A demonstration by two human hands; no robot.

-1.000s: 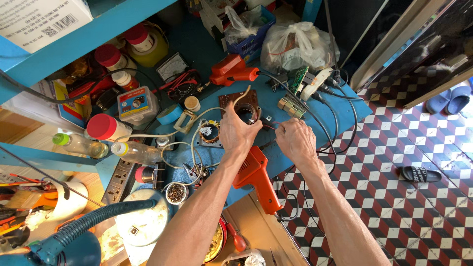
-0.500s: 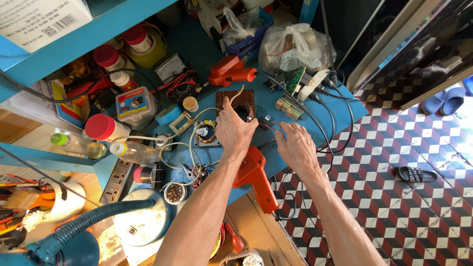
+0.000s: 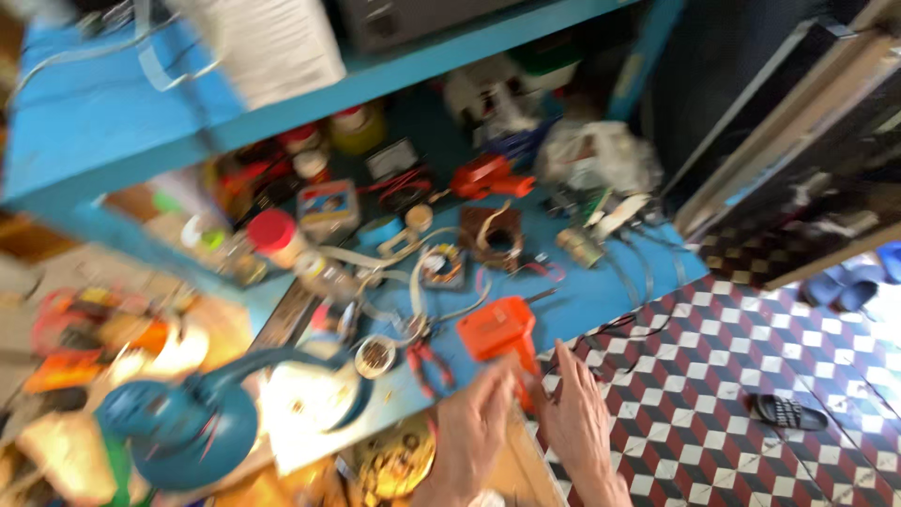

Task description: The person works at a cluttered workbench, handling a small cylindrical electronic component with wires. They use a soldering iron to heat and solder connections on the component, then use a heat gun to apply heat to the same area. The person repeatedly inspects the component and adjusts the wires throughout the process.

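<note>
At six o'clock of the blue bench (image 3: pixel 619 282) we see our left hand (image 3: pixel 474 437) and right hand (image 3: pixel 577 427), fingers loosely spread, beside the handle of the orange soldering gun (image 3: pixel 502 333). Whether either touches it, we cannot tell in the blur. We judge the gun not yet gripped; the brown coil (image 3: pixel 495 235) at twelve o'clock lies untouched.

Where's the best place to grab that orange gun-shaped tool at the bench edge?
Take the orange tool by its handle, which hangs down over the blue bench edge toward you. Come from below and the front; the left hand and right hand are already there. The blocky body looks too wide for the fingers.
</note>
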